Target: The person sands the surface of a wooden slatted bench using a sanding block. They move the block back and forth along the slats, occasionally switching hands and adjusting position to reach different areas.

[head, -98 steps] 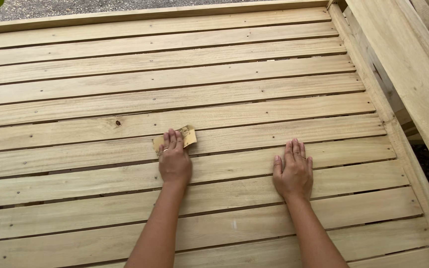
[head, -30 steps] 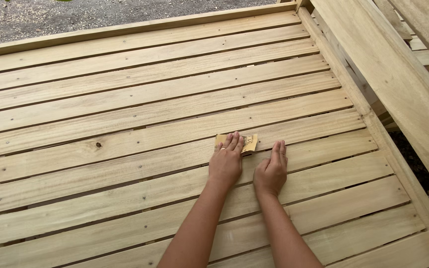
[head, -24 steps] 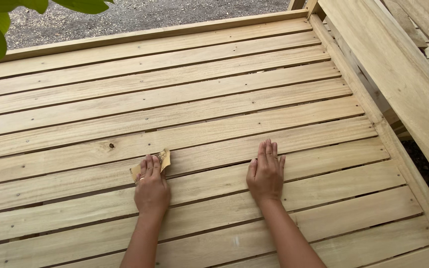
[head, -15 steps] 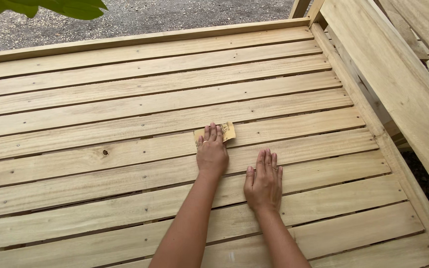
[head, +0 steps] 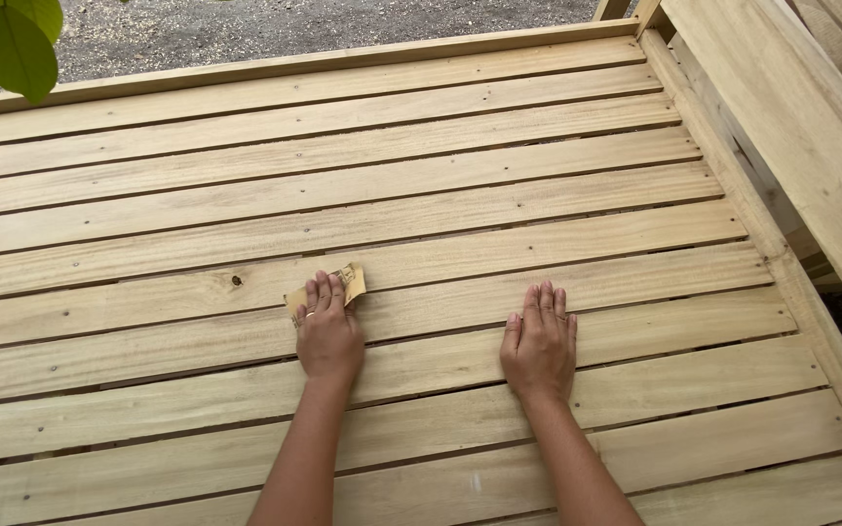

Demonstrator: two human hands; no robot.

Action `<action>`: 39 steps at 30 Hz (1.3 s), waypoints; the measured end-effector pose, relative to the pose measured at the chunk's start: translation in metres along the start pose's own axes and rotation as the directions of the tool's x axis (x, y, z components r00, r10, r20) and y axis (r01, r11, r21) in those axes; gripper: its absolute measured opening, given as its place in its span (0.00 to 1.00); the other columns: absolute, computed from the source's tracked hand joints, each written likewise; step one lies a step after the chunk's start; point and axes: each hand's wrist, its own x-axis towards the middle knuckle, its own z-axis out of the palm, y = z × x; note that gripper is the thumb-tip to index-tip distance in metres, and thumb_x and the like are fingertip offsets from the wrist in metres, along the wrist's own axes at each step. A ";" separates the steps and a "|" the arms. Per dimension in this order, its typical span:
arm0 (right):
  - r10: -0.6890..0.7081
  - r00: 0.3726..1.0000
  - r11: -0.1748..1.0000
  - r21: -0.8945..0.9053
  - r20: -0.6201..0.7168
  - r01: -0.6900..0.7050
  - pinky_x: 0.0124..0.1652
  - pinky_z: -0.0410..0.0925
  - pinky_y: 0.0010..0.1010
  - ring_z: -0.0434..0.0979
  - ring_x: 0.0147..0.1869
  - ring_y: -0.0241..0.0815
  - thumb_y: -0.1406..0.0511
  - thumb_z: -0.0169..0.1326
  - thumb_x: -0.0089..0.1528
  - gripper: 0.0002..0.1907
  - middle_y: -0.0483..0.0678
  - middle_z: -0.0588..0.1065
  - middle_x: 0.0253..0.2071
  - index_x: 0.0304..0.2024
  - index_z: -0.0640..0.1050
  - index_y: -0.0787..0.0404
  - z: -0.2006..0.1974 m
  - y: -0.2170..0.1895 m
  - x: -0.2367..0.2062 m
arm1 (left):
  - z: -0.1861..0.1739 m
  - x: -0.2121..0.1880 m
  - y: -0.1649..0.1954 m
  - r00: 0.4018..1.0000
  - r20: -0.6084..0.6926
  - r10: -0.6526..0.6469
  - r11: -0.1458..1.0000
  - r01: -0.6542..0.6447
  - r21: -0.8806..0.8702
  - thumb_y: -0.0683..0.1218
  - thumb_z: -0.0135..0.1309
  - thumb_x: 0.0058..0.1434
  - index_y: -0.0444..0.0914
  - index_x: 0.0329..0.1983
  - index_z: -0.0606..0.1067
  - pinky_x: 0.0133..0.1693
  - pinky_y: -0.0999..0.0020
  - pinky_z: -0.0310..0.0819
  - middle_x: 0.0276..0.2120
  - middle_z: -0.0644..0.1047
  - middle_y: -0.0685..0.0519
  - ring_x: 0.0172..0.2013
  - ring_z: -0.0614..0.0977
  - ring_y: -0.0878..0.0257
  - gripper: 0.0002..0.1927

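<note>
Left hand [head: 327, 336] presses sandpaper [head: 326, 288] flat on the slats [head: 499, 195] — right hand [head: 539, 343] rests open, holding nothing; sanding looks unfinished.

Open slatted deck [head: 440, 205] all round, raised side rail [head: 733, 185] rightward — blocks; leaf [head: 17, 49] overhead

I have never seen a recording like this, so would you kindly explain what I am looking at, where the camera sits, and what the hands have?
There is no machine here: a person works with two bare hands, and the one camera is worn on their head, looking down. The surface is a slatted wooden platform of pale planks with narrow gaps between them. The left hand presses a small tan piece of sandpaper flat on a plank, next to a dark knot. The right hand lies flat and empty on the planks. Gravel ground and a green leaf show at the top, and more boards slope on the right.
</note>
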 end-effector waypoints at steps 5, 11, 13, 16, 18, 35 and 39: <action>-0.005 1.000 1.000 0.013 -0.015 0.005 0.71 0.49 0.48 0.53 0.79 0.50 0.57 0.38 0.67 0.30 0.52 0.60 0.74 0.70 0.66 0.60 0.001 0.005 0.002 | 0.050 -0.033 0.156 0.940 0.103 0.325 0.927 -0.295 -0.234 0.47 0.40 0.69 0.37 0.73 0.60 0.71 0.54 0.46 0.74 0.58 0.49 0.74 0.55 0.56 0.28; 0.015 1.000 0.991 0.130 -0.013 -0.013 0.73 0.49 0.47 0.53 0.80 0.48 0.58 0.35 0.70 0.28 0.49 0.61 0.74 0.70 0.67 0.59 -0.003 0.005 0.002 | 0.007 -0.055 0.041 0.965 0.072 0.253 0.963 -0.245 -0.110 0.48 0.39 0.70 0.43 0.73 0.61 0.69 0.55 0.50 0.73 0.60 0.55 0.72 0.58 0.60 0.28; 0.013 1.000 0.992 0.122 -0.025 -0.010 0.72 0.49 0.47 0.54 0.80 0.49 0.58 0.35 0.70 0.28 0.50 0.62 0.74 0.70 0.67 0.60 -0.004 0.002 0.001 | -0.020 -0.053 -0.038 0.998 0.028 0.060 0.997 -0.059 -0.041 0.51 0.39 0.71 0.43 0.73 0.62 0.69 0.55 0.53 0.72 0.61 0.55 0.72 0.59 0.59 0.26; 0.005 1.000 0.993 0.119 -0.029 -0.002 0.73 0.48 0.48 0.54 0.80 0.49 0.58 0.36 0.69 0.28 0.50 0.63 0.73 0.69 0.67 0.61 -0.004 0.000 0.000 | -0.024 -0.049 -0.076 0.996 -0.010 -0.092 0.994 0.091 -0.059 0.50 0.39 0.72 0.43 0.72 0.63 0.69 0.54 0.52 0.73 0.61 0.54 0.73 0.58 0.57 0.25; -0.007 0.999 0.982 0.186 -0.049 0.017 0.73 0.48 0.48 0.54 0.80 0.52 0.58 0.37 0.69 0.28 0.53 0.63 0.73 0.70 0.66 0.63 -0.004 0.000 -0.001 | -0.006 -0.050 -0.043 0.995 -0.071 -0.072 0.997 0.071 -0.017 0.48 0.41 0.69 0.40 0.73 0.62 0.69 0.54 0.52 0.74 0.60 0.51 0.73 0.58 0.55 0.28; -0.007 0.953 0.834 0.524 -0.302 0.172 0.73 0.52 0.44 0.57 0.80 0.61 0.63 0.39 0.69 0.28 0.63 0.65 0.72 0.69 0.66 0.71 -0.013 0.011 -0.009 | -0.028 -0.074 -0.075 0.997 -0.059 -0.047 0.994 0.041 -0.098 0.49 0.38 0.72 0.41 0.71 0.65 0.68 0.57 0.58 0.71 0.63 0.51 0.72 0.61 0.56 0.25; -0.076 0.957 0.843 0.494 -0.281 0.212 0.74 0.51 0.45 0.55 0.80 0.63 0.61 0.40 0.69 0.30 0.64 0.62 0.73 0.70 0.63 0.73 -0.011 0.011 -0.011 | 0.003 -0.056 -0.019 0.997 -0.079 -0.014 1.000 0.012 -0.028 0.48 0.40 0.69 0.38 0.73 0.62 0.69 0.55 0.53 0.73 0.61 0.49 0.73 0.58 0.54 0.28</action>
